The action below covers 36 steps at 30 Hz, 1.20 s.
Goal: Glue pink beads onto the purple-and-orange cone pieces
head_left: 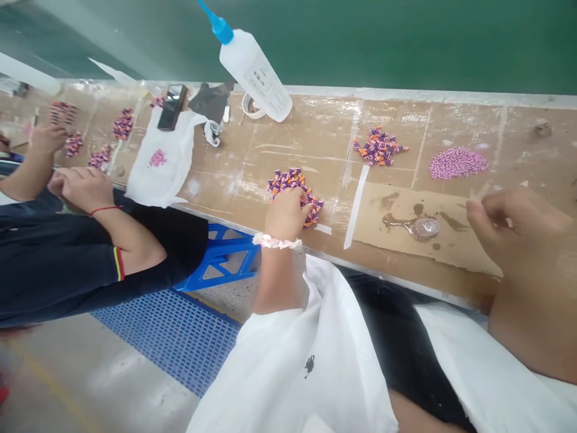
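My left hand (pixel 288 213), with a frilly white band at the wrist, rests on a pile of small purple-and-orange pieces (pixel 291 178). Its fingers curl down into the pile, and their tips are hidden. Smeared by motion, my right hand (pixel 518 219) hovers at the right, thumb and forefinger brought together; whatever is between them is too small to make out. Left of that hand, a clear blob of glue (pixel 425 227) sits on a cardboard sheet (pixel 374 225). Behind it lies a heap of tiny pink pieces (pixel 458 163). A second purple-and-orange pile (pixel 379 147) lies farther left.
A white bottle with a blue nozzle (pixel 256 75) stands at the table's back, beside a tape roll (pixel 252 108). Leftward are a white bag (pixel 164 162) and a black phone (pixel 172 107). A co-worker's hands (pixel 83 189) are at far left. A blue stool (pixel 220 255) stands below the edge.
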Each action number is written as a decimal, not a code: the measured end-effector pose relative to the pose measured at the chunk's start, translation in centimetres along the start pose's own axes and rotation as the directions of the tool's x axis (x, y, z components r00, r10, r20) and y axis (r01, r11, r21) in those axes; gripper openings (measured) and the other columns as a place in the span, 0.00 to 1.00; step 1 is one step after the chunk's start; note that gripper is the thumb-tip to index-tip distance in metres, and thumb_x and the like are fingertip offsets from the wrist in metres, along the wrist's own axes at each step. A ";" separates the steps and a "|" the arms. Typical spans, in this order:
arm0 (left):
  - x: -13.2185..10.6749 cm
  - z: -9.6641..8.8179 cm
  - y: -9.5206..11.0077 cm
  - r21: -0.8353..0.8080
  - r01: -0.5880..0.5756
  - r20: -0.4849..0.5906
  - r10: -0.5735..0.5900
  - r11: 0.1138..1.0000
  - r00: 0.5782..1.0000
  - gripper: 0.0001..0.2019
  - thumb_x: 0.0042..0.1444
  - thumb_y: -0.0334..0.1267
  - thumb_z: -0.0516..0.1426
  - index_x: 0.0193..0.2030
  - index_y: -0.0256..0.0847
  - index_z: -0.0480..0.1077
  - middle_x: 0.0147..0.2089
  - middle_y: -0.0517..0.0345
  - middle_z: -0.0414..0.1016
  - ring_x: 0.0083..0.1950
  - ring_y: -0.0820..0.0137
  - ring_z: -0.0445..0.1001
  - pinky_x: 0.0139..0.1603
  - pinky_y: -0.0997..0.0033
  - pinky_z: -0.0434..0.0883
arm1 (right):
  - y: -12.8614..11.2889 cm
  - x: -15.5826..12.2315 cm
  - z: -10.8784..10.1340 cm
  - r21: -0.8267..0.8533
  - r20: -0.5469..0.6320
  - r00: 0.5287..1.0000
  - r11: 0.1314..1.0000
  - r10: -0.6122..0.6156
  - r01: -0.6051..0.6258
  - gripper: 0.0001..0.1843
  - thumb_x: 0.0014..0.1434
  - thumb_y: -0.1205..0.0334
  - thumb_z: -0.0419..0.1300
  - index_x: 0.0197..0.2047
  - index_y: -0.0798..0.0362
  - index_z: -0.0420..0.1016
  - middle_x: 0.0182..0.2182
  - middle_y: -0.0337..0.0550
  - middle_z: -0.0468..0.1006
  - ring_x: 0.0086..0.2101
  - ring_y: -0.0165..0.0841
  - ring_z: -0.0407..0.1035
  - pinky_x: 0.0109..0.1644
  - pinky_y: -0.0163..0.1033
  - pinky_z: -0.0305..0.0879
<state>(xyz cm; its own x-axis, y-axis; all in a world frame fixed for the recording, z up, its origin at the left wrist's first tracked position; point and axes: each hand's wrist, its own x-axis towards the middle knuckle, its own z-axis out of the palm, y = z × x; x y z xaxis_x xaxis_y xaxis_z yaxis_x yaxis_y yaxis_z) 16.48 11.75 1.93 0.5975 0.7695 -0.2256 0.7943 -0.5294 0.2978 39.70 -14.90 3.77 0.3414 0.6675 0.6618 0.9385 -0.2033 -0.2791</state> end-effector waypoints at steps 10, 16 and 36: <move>-0.6 2.3 1.2 0.132 -0.185 0.049 0.180 0.974 0.982 0.04 0.61 0.33 0.54 0.37 0.40 0.71 0.41 0.48 0.71 0.48 0.57 0.69 0.49 0.56 0.69 | 1.0 -0.3 0.8 -0.043 -0.048 0.996 0.996 -0.074 0.072 0.18 0.55 0.71 0.64 0.23 0.49 0.58 0.18 0.33 0.68 0.19 0.26 0.61 0.19 0.33 0.55; -0.3 2.1 3.0 0.124 -0.340 -0.017 0.345 0.932 0.939 0.09 0.65 0.35 0.50 0.39 0.37 0.70 0.46 0.42 0.72 0.51 0.57 0.70 0.55 0.56 0.69 | 1.0 -0.4 0.7 -0.051 -0.031 0.999 0.998 -0.038 0.037 0.19 0.57 0.68 0.63 0.22 0.49 0.57 0.18 0.34 0.68 0.19 0.26 0.61 0.19 0.34 0.54; -0.8 6.0 17.3 -0.992 -0.006 0.086 0.695 0.129 0.714 0.15 0.54 0.46 0.65 0.39 0.38 0.70 0.37 0.57 0.75 0.34 0.76 0.75 0.35 0.76 0.71 | -0.3 -0.8 1.4 0.394 0.183 0.935 0.849 0.304 -0.353 0.21 0.71 0.51 0.50 0.28 0.51 0.68 0.18 0.33 0.68 0.18 0.25 0.60 0.22 0.32 0.56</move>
<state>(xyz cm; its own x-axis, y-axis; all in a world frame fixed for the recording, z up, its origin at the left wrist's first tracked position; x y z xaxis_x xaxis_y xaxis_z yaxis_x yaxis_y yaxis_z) 30.37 -0.18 1.68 0.9879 0.1513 -0.0339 -0.0102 0.2814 0.9595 39.06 -14.33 2.39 0.5951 0.6932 0.4066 0.6556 -0.1262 -0.7445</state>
